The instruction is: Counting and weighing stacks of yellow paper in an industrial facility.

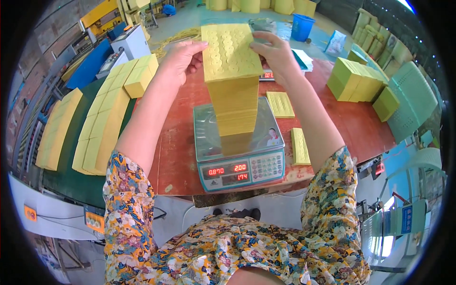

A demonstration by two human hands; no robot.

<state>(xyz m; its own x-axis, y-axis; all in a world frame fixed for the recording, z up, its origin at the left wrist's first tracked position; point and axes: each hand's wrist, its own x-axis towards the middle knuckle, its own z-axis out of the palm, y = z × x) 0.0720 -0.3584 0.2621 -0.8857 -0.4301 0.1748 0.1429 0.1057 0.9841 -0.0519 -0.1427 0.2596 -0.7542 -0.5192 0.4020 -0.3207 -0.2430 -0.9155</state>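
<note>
A tall stack of yellow paper sheets stands upright on the steel pan of a digital weighing scale. Rows of round marks cover its top sheet. My left hand grips the left edge near the top, fingers curled. On the opposite side, my right hand pinches the right edge between thumb and fingers. Red digits glow on the scale's front panel, beside a keypad. Two thin yellow pads with the same marks, a farther pad and a nearer pad, lie to the right of the scale.
The scale stands on a worn red table. Long rows of yellow blocks line a dark green surface at left. More yellow blocks stand on the table's right, near a pale green plastic chair. A blue bin is beyond.
</note>
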